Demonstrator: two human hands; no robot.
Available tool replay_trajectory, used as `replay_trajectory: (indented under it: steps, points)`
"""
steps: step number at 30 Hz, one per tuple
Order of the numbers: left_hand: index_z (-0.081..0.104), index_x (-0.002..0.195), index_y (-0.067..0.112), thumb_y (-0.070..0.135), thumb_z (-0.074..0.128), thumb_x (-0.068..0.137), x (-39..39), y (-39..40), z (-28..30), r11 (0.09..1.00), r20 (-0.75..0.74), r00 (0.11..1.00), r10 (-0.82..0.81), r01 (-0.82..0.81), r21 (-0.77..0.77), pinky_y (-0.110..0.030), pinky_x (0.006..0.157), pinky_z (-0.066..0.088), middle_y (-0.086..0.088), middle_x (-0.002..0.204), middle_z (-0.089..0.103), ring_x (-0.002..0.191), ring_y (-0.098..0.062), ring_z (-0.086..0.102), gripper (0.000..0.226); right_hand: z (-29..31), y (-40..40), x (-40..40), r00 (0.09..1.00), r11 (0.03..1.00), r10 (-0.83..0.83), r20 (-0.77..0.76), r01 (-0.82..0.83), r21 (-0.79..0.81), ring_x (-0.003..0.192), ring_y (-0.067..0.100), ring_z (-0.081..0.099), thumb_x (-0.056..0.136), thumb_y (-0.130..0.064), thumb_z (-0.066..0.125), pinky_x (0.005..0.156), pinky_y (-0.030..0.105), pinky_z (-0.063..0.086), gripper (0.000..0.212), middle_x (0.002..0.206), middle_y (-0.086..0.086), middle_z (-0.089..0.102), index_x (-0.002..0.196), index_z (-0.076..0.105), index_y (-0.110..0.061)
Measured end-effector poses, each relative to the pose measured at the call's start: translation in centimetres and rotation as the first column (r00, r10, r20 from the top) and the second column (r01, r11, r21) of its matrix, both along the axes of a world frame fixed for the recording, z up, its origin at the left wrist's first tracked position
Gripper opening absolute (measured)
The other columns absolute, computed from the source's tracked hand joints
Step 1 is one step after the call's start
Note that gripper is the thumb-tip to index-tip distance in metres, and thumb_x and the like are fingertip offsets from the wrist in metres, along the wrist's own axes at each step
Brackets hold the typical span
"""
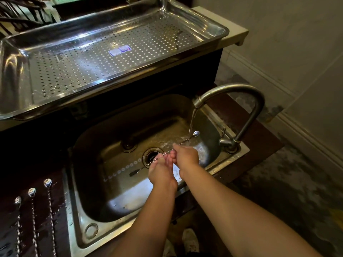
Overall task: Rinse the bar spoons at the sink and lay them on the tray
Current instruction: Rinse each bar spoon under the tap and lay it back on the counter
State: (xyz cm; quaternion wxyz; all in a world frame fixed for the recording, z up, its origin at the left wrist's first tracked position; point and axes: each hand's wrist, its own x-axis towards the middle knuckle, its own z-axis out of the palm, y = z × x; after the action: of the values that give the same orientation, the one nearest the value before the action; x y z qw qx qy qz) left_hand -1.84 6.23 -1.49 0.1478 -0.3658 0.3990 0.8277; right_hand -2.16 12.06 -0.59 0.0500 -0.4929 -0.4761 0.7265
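Spoon (168, 153) lay across the sink (89, 182), bowl under the tap (232, 93) stream; mid-stem hidden behind fingers. Left hand (160, 171), palm up, pinched the stem; right hand (186, 154) gripped it nearer the bowl. Three spoons (33, 210) on the counter, cut off below. Tray (22, 58) behind the sink.

3 bar spoons (33, 216) lie side by side on the wet dark counter (7, 238).
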Motion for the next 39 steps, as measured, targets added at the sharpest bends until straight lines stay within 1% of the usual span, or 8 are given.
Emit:
replay_trajectory:
  steps: [4, 8, 10, 14, 18, 25, 30, 39]
  points:
    - [0.056, 0.108, -0.004, 0.004, 0.055, 0.095, 0.2, 1.4, 0.7, 0.997, 0.009, 0.998, -0.059, 0.058, 0.054, -0.042, 0.099, 0.05, -0.027, 0.106, 0.065, 0.101, -0.035, 0.066, 0.015, 0.5, 1.6, 0.4, 0.998, 0.998, -0.062, 0.011, 0.062, 0.024, 0.041, 0.013, 0.053, 0.09, -0.019, 0.063, 0.047, 0.023, 0.045, 0.031, 0.053, 0.004, 0.059, 0.062, 0.06, -0.007]
    - [0.059, 0.094, -0.001, 0.005, 0.056, 0.094, 0.0, 3.4, 1.4, 0.977, 0.035, 0.98, -0.198, 0.194, 0.084, -0.028, 0.073, 0.059, -0.012, 0.067, 0.072, 0.058, -0.016, 0.071, 0.007, 0.8, 3.3, 0.9, 0.994, 0.993, -0.104, -0.018, 0.105, 0.054, 0.051, 0.016, 0.056, 0.089, -0.016, 0.065, 0.054, 0.027, 0.046, 0.018, 0.062, 0.006, 0.062, 0.074, 0.066, -0.005]
    - [0.058, 0.093, -0.001, 0.003, 0.056, 0.094, -0.3, 4.5, 1.7, 0.959, 0.037, 0.962, -0.269, 0.264, 0.098, -0.025, 0.065, 0.058, -0.009, 0.058, 0.07, 0.05, -0.013, 0.068, 0.005, 1.1, 4.4, 1.2, 0.988, 0.988, -0.147, -0.043, 0.149, 0.051, 0.053, 0.015, 0.057, 0.089, -0.013, 0.064, 0.054, 0.026, 0.047, 0.011, 0.065, 0.006, 0.063, 0.083, 0.067, -0.004]
    - [0.055, 0.097, 0.001, 0.004, 0.053, 0.095, -0.7, 6.6, 2.6, 0.916, 0.025, 0.923, -0.385, 0.378, 0.137, -0.021, 0.046, 0.056, -0.008, 0.054, 0.069, 0.045, -0.011, 0.066, 0.004, 1.6, 6.5, 1.7, 0.981, 0.972, -0.181, -0.069, 0.189, 0.137, 0.048, 0.011, 0.059, 0.092, -0.016, 0.06, 0.048, 0.024, 0.05, 0.022, 0.059, 0.002, 0.062, 0.07, 0.063, -0.013]
    - [0.055, 0.11, 0.005, 0.009, 0.054, 0.095, -0.3, 8.1, 2.7, 0.878, 0.014, 0.891, -0.454, 0.445, 0.174, -0.024, 0.056, 0.057, -0.007, 0.064, 0.068, 0.05, -0.011, 0.066, 0.015, 2.0, 8.0, 1.6, 0.97, 0.948, -0.217, -0.106, 0.235, 0.212, 0.046, 0.01, 0.059, 0.093, -0.013, 0.056, 0.046, 0.024, 0.05, 0.026, 0.052, -0.003, 0.06, 0.067, 0.06, -0.013]
    - [0.061, 0.108, 0.003, 0.016, 0.054, 0.096, 0.3, 10.4, 3.7, 0.798, -0.047, 0.817, -0.574, 0.572, 0.189, -0.045, 0.097, 0.047, -0.019, 0.102, 0.065, 0.091, -0.03, 0.063, 0.019, 1.9, 9.8, 1.6, 0.966, 0.886, -0.249, -0.068, 0.256, 0.388, 0.082, 0.032, 0.067, 0.096, -0.023, 0.05, 0.083, 0.051, 0.056, 0.023, 0.077, 0.008, 0.066, 0.078, 0.063, -0.016]
    - [0.06, 0.12, 0.004, 0.018, 0.053, 0.097, 0.0, 11.7, 3.7, 0.742, -0.072, 0.766, -0.639, 0.639, 0.205, -0.046, 0.094, 0.051, -0.02, 0.123, 0.063, 0.108, -0.034, 0.063, 0.028, 2.5, 10.9, 1.6, 0.952, 0.821, -0.306, -0.03, 0.28, 0.497, 0.098, 0.025, 0.066, 0.1, -0.029, 0.044, 0.092, 0.043, 0.052, 0.028, 0.102, 0.008, 0.07, 0.112, 0.063, -0.013]
    - [0.057, 0.127, 0.002, 0.016, 0.054, 0.096, -0.5, 11.9, 3.3, 0.738, -0.04, 0.76, -0.649, 0.64, 0.214, -0.049, 0.101, 0.046, -0.022, 0.126, 0.062, 0.117, -0.036, 0.06, 0.034, 2.6, 10.8, 1.5, 0.955, 0.837, -0.297, -0.016, 0.268, 0.477, 0.102, 0.023, 0.064, 0.1, -0.029, 0.042, 0.095, 0.044, 0.051, 0.029, 0.108, 0.005, 0.068, 0.119, 0.06, -0.017]
